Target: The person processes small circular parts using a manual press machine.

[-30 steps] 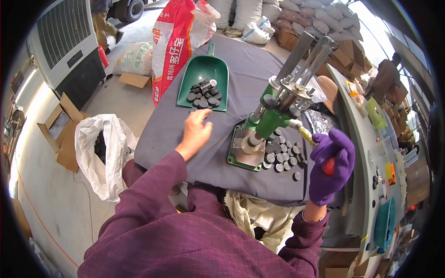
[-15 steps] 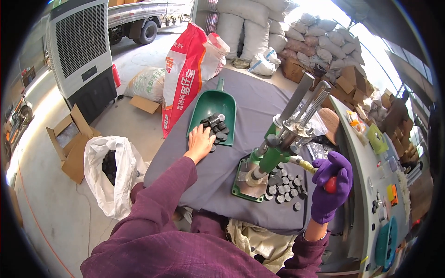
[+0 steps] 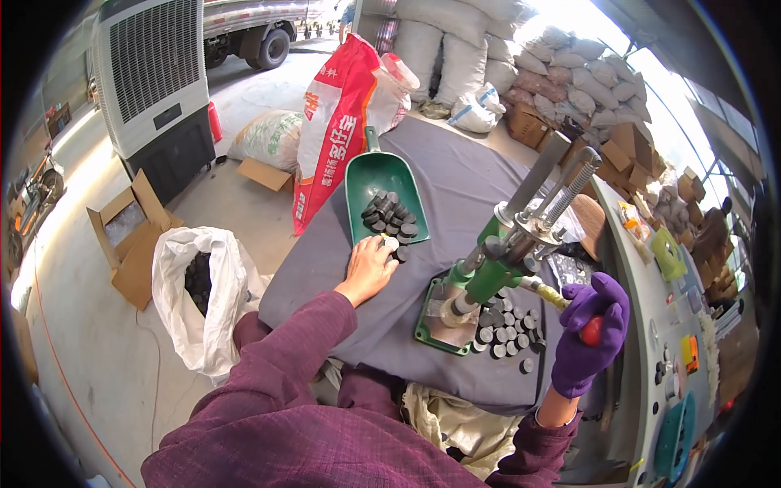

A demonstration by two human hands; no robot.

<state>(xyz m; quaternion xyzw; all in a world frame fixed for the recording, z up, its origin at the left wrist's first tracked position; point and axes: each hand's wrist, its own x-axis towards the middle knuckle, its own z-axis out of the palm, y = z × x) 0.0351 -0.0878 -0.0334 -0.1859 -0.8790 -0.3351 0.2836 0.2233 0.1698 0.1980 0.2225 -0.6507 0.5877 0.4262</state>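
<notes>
My left hand [image 3: 368, 271] is at the near mouth of a green scoop [image 3: 358, 175], its fingers curled against a small round piece [image 3: 392, 243] with a pale top. Behind the fingertips, a pile of similar black round pieces [image 3: 386, 211] lies in the scoop. In a purple glove, my right hand [image 3: 592, 333] wraps round the red ball knob [image 3: 592, 330] of a lever [image 3: 549, 294]. This lever belongs to a green hand press [image 3: 492, 281] standing on the cloth. More black pieces with grey faces [image 3: 506, 327] lie beside the press base.
Grey cloth [image 3: 455, 175] covers the table. At its left stand a white sack [image 3: 183, 325] of black pieces and a tall red-and-white bag [image 3: 325, 138]. A side table [image 3: 643, 325] with small items runs along the right. Stuffed sacks [image 3: 464, 69] are stacked behind.
My left hand has drawn back a little from the pile toward me, with a round piece at its fingertips. My right hand stays on the knob. The whole view has shifted slightly.
</notes>
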